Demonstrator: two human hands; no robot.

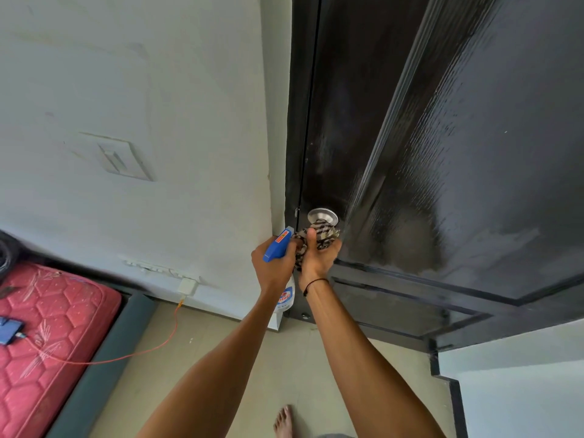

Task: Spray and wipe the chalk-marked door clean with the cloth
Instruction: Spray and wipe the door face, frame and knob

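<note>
Mattress [47, 327]: red, quilted, far left, on the floor; a blue phone [9, 330] lies on it, an orange cable [126, 358] running to a wall charger [187, 286].
Wall [126, 90]: pale, with a switch plate [121, 159].
Left hand [273, 263]: grip clenched round the neck of the spray bottle [279, 245]; blue head tilted up and right toward the knob, white body hanging below the fist.
Cloth [319, 237]: striped, bunched, wrapped over the knob [322, 216].
Right hand [319, 257]: grip grasping the cloth, thumb lying up its front; the two hands touch or nearly so.
Door [458, 153]: dark, panelled, rising up and to the right of both hands; its long axis runs upward in view. Hazy pale smears show on the panel right of the knob.
Key relation: the smeared panel lies up and right of the cloth, so the right hand is nearer; judged, wiping would carry that way.
Foot [283, 422]: bare, on the floor [221, 327] below.
</note>
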